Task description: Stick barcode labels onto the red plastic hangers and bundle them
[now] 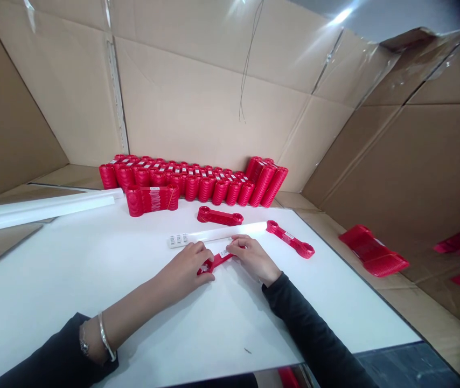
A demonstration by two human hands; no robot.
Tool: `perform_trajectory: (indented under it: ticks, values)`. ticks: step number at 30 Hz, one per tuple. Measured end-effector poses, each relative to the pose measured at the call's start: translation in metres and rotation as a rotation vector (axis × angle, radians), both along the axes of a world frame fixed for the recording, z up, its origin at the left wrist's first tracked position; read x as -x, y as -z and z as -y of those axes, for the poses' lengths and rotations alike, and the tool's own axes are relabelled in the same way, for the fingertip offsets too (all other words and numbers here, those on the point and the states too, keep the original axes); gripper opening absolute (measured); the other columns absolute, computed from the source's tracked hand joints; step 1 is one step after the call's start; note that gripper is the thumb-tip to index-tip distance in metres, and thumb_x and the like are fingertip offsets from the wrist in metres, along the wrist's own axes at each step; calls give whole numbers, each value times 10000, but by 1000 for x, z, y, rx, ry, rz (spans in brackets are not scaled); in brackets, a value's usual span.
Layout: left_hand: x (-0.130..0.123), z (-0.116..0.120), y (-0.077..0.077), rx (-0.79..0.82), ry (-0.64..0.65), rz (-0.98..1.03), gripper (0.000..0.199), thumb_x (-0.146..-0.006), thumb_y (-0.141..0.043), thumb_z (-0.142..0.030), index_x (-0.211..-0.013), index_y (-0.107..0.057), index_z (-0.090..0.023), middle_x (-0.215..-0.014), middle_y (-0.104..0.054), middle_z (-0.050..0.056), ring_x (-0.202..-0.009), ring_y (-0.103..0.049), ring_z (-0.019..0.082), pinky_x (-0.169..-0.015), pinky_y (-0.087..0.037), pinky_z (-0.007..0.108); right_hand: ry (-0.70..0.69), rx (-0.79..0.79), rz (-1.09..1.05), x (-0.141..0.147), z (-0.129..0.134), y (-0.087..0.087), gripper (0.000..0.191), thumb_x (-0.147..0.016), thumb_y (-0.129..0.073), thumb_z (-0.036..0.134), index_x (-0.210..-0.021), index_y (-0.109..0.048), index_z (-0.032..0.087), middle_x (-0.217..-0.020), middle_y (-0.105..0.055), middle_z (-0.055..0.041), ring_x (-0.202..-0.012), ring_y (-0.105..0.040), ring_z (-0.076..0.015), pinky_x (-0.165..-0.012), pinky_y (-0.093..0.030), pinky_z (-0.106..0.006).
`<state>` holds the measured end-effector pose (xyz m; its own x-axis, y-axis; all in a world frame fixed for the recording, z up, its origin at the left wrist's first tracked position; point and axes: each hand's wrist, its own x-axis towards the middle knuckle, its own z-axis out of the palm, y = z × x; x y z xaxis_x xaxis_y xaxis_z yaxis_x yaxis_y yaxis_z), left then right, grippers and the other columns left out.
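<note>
A flat red plastic piece (222, 255) with rounded ends and a white label lies slantwise between my hands over the white table. My left hand (192, 265) is closed on its left end, thumb below and fingers above. At the opposite end, the fingertips of my right hand (250, 256) pinch it beside the label; the right end is partly covered. Just behind my hands lies a white label strip (214, 233) with printed labels at its left end. To its right is a small stack of red pieces (290, 239), and another small stack (220, 216) sits behind it.
Long rows of stacked red pieces (197, 187) line the back of the table (141, 345). A separate stack (152, 199) stands before them. White rolled sheets (44, 210) extend left. Cardboard walls (197, 91) surround the table; more red pieces (375, 252) are beyond its right edge.
</note>
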<state>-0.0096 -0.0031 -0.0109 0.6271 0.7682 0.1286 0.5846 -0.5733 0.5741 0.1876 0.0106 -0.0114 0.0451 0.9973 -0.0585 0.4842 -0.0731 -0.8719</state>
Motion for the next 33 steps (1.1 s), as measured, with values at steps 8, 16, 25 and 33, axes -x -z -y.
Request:
perform_trajectory:
  ticks: [8, 16, 25, 33]
  values:
    - [0, -1, 2, -4, -3, -13, 132, -807, -565, -309, -894, -576, -211, -923, -533, 38, -888, -491, 221, -727, -427, 335, -3, -34, 22, 3, 0, 2, 169, -663, -598, 272, -531, -617, 168, -1067, -582, -92, -1096, -511, -250, -868, -416, -320]
    - [0, -1, 5, -13, 2, -1, 125, -803, -569, -294, -891, -570, -205, -920, -521, 38, -888, -483, 218, -734, -426, 340, -28, -36, 64, 2, -1, 5, 172, -670, -583, 273, -532, -596, 170, -1058, -569, -89, -1104, -502, -243, -860, -415, -305]
    - [0, -1, 7, -21, 17, -4, 110, -805, -555, -262, -898, -564, -204, -932, -507, 36, -904, -472, 215, -756, -424, 343, -29, -47, 95, 4, 1, 3, 194, -671, -585, 277, -507, -586, 174, -1045, -571, -95, -1079, -514, -247, -847, -424, -316]
    - [1, 2, 6, -49, 75, -44, 301, -879, -440, -288, -1162, -542, -289, -994, -461, 56, -950, -448, 224, -803, -423, 359, -31, -47, 118, 4, -1, 10, 164, -680, -589, 287, -580, -640, 168, -1091, -556, -96, -1057, -530, -245, -892, -406, -330]
